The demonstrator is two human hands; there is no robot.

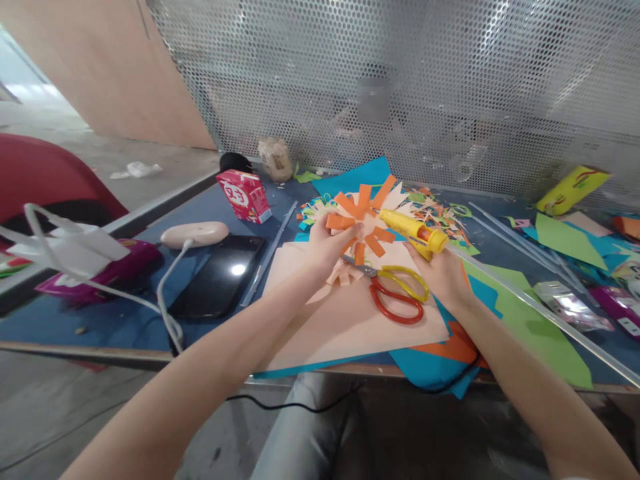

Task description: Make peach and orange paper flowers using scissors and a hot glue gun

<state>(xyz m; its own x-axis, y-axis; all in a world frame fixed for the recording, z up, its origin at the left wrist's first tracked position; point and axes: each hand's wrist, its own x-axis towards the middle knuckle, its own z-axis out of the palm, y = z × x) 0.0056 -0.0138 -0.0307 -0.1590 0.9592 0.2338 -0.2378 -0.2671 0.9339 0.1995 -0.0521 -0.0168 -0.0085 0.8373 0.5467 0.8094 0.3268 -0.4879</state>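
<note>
Between its thumb and fingers, my left hand (330,243) holds an orange paper flower (361,207) with strips spreading outward like petals. My right hand (443,277) is wrapped around a yellow hot glue gun (413,229), its nozzle pointing left at the flower's middle. A clear glue stick (540,313) runs from the gun's back end toward the lower right. Below the hands, scissors (397,293) with one red and one yellow handle lie on pale peach paper (320,327). A small fringed peach paper piece (345,273) lies by the blades.
Coloured scraps (435,213) pile up behind the hands. To the left are a black phone (220,277), a pink box (244,195) and a white charger with cables (85,250). A perforated metal panel (325,73) stands at the back; green paper (540,333) lies right.
</note>
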